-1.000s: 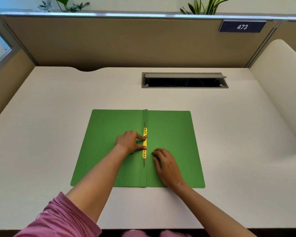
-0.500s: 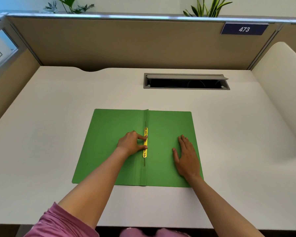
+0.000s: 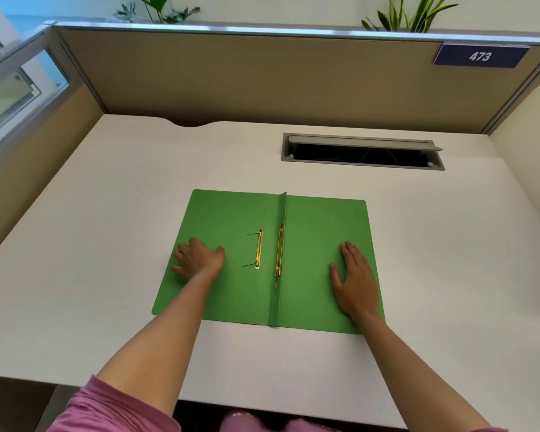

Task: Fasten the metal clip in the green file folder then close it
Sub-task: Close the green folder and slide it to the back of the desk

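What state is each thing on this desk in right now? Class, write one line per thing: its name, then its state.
green file folder: open, lying flat on the desk.
loose clip bar: lying on the left flap, unattached.
spine fastener strip: lying along the fold.
left hand: flat on the left flap, holding nothing.
right hand: flat on the right flap, holding nothing.
cable hatch: lid raised, open.

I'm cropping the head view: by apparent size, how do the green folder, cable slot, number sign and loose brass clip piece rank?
1. green folder
2. cable slot
3. number sign, though it sits farther back
4. loose brass clip piece
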The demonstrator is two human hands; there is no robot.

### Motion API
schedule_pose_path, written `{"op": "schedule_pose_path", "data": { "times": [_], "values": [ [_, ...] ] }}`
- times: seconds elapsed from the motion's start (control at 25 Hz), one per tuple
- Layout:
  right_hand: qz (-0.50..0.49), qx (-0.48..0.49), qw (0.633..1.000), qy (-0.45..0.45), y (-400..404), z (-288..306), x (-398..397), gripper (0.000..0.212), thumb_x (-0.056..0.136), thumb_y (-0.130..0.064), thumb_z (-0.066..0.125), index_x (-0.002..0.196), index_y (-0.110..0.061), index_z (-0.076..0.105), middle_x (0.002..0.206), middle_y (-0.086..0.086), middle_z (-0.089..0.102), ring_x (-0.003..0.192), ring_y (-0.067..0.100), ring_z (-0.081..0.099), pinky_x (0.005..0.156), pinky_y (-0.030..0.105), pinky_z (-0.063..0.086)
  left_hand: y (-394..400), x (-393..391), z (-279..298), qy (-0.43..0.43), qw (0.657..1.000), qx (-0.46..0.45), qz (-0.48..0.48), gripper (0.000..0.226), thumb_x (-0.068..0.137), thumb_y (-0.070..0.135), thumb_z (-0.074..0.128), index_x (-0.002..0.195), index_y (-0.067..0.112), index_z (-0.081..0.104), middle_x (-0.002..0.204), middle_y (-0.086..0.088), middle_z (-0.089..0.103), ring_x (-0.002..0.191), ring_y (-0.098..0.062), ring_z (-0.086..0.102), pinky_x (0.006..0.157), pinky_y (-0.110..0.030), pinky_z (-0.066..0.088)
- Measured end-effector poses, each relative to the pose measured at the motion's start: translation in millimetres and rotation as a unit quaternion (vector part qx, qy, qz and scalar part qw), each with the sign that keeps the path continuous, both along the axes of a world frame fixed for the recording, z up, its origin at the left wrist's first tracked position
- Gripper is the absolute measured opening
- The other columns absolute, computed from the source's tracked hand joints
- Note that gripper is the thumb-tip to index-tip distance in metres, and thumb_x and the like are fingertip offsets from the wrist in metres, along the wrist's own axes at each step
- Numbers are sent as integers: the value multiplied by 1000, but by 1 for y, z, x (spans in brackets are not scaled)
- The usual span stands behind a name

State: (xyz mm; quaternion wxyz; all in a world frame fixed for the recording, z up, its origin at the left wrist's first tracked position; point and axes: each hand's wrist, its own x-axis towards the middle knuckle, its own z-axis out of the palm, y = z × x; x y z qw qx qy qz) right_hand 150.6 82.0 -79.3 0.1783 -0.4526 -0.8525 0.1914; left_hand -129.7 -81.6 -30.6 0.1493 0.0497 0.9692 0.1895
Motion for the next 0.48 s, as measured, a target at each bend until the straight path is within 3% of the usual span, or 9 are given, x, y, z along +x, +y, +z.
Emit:
{"op": "schedule_pose_path", "data": {
  "times": [0.16, 0.48],
  "values": [
    [3, -4, 1000, 4, 2, -1, 0, 58, 96, -35, 51, 148, -13, 38, 156, 3, 38, 145, 18, 31, 122, 37, 22, -7, -12, -5, 9, 998, -39, 46, 69, 76, 51, 67, 125, 6, 49, 137, -18, 44, 131, -34, 36, 106, -48, 29],
    [0, -2, 1000, 16, 1, -1, 1, 56, 96, -34, 54, 146, -14, 41, 154, 3, 41, 144, 19, 34, 121, 38, 24, -15, -22, -14, -6, 995, -16, 103, 68, 76, 47, 66, 124, 6, 39, 135, -17, 38, 127, -33, 35, 102, -45, 30]
  ]
}}
